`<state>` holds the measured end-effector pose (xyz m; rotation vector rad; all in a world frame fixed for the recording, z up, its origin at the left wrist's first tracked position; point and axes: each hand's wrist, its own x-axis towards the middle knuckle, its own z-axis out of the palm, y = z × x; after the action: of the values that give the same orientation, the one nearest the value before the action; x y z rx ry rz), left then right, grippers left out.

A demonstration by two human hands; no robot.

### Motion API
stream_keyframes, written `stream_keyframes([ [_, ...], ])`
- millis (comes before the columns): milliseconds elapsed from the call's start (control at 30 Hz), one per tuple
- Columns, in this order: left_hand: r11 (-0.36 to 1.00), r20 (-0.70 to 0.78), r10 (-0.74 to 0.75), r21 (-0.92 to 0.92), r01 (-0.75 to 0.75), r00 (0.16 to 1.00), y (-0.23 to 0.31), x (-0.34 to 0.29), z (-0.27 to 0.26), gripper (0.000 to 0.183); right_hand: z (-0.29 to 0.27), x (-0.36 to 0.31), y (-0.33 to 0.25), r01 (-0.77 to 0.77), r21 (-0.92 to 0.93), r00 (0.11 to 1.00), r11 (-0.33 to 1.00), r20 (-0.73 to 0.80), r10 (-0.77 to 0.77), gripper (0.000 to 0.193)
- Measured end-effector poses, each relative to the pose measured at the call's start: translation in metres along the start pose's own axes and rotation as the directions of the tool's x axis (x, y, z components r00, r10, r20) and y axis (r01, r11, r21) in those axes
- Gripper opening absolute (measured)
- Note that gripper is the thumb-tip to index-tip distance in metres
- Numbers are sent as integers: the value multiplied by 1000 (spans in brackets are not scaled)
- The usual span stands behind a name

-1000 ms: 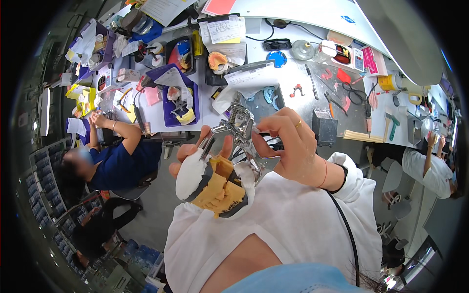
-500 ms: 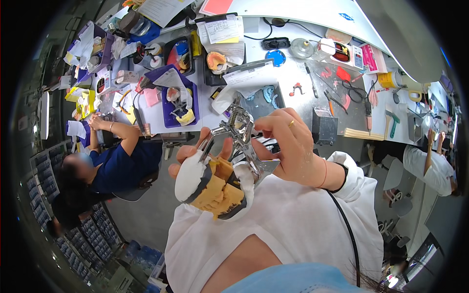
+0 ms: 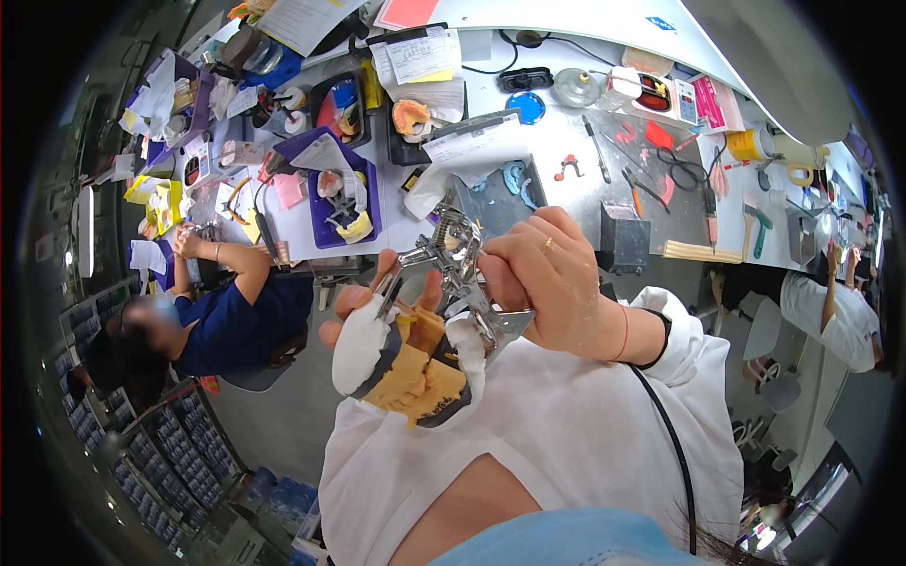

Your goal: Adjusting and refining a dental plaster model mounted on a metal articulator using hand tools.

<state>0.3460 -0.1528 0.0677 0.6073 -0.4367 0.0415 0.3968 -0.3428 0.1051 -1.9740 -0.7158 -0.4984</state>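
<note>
A metal dental articulator (image 3: 454, 247) is held up in front of my chest, tilted. Mounted in it is a tan dental cast (image 3: 416, 379) on dark grey bases, backed by white plaster (image 3: 359, 351) on both sides. My left hand (image 3: 351, 300) wraps the articulator from behind on the left; its fingertips show past the plaster, while the palm is hidden. On the other side, my right hand (image 3: 559, 278) is closed on the metal frame, fingers bent and pressed against it near the hinge and spring.
On the bench beyond are a purple tray (image 3: 332, 236) with another articulator, a grey tray (image 3: 481, 203) with blue impression pieces, a black box (image 3: 624, 241), pliers (image 3: 634, 189) and a pen. A co-worker in dark blue (image 3: 231, 325) sits at the left. A black cable (image 3: 672, 434) hangs by my right arm.
The articulator and both hands have shifted slightly to the left. My right-hand fingers have curled in closer against the metal frame.
</note>
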Motion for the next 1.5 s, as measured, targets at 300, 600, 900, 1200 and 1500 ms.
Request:
stream_keyframes([
  [300,993,129,100,51,-108,987,-8,4,7,31,-8,2,-7,12,53,1000,999,-8,-11,17],
  [600,940,56,209,264,-216,976,-15,-1,15,22,-16,4,-12,-127,206,991,970,63,117,16],
  [900,947,33,189,258,-191,982,-17,-1,10,20,-20,2,0,-202,297,971,933,182,152,16],
  [1200,943,-43,236,252,-218,971,-25,-1,20,20,-23,2,-4,-354,309,926,883,249,283,17],
  [1500,966,-89,156,223,-133,984,-21,-13,17,15,-21,-5,-1,-224,289,965,931,197,171,15],
])
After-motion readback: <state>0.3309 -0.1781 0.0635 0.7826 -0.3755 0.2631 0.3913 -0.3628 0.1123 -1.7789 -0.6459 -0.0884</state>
